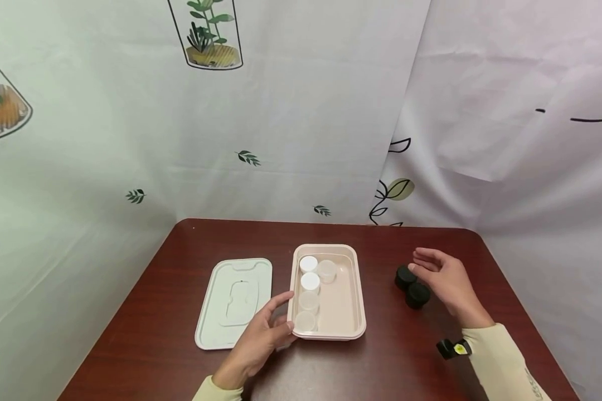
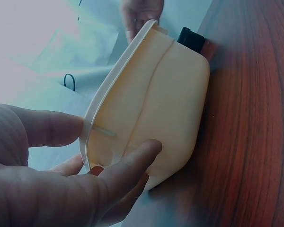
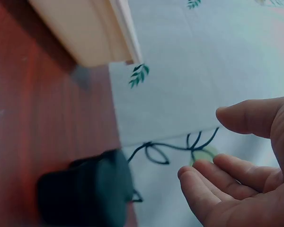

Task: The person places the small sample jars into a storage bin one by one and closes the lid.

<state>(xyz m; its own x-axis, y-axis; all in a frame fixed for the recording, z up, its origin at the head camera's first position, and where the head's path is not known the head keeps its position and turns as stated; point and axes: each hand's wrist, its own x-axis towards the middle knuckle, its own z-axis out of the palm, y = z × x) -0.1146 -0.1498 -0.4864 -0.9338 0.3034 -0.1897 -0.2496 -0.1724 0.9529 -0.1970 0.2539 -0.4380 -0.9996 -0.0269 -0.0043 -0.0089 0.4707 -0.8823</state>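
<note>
Two blk round pcs [image 1: 412,287] on R side of counter [image 1: 391,367], one slightly far-L of the other, look to be touching. R hand [image 1: 446,281] is over them, approx half open, thumb apart from fingers, nothing held; wrist view shows air btwn the digits. Can't confirm contact w/ the far pc from head view.

L hand [image 1: 262,337] on near-L side of beige box [image 1: 341,309]: thumb on rim, fingers spread along outer wall, not wrapped round it. Box is mid-counter, lid [image 1: 212,312] flat to its L. Inside: 5 small round tubs [image 1: 326,271], 4 in a row along L wall, 1 at far end beside them.

Handling (my read): blk pcs prob light, stiff, maybe slick, not fragile. Best hold = thumb + fingers across opposite sides, near the top, one at a time. Box prob thin plastic, light, could slide or flex; brace at rim, don't squeeze walls.
</note>
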